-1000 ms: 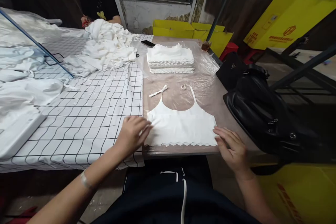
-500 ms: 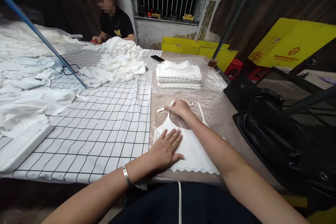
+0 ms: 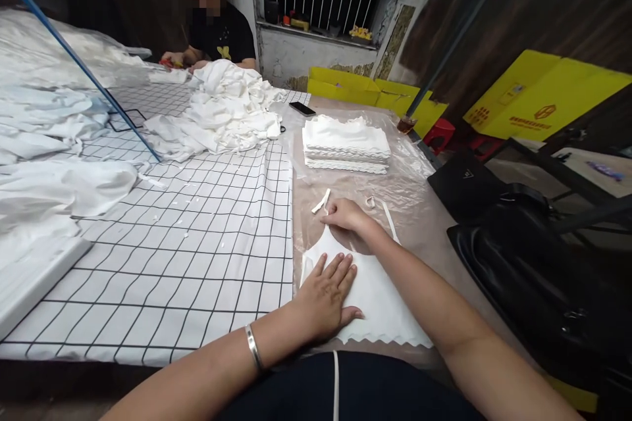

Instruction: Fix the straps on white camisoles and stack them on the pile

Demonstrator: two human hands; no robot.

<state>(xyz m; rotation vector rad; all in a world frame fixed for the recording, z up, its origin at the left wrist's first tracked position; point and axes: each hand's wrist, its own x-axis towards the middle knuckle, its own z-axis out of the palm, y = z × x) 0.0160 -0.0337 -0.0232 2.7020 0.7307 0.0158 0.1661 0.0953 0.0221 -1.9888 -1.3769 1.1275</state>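
A white camisole (image 3: 382, 293) with a scalloped hem lies spread on the plastic-covered table in front of me. My left hand (image 3: 330, 295) rests flat on its front, fingers spread, a silver bracelet at the wrist. Above the neckline, my right hand (image 3: 344, 214) pinches the left shoulder strap (image 3: 323, 200) near its base, the strap's folded end sticking out past the fingers. The other strap (image 3: 390, 220) lies loose on the plastic, partly behind my right forearm. Beyond the hands sits a neat stack of folded white garments (image 3: 345, 145).
A heap of loose white garments (image 3: 224, 108) and more piles lie on the checked cloth (image 3: 197, 289) to the left. A phone (image 3: 302, 108) lies behind the stack. Black bags (image 3: 518, 263) stand at the right edge. Across the table sits a person (image 3: 222, 33) with something red in hand.
My right hand has slid down the strap toward the neckline, and the strap's end now points upward. My left hand stays flat on the camisole. The view has shifted slightly.
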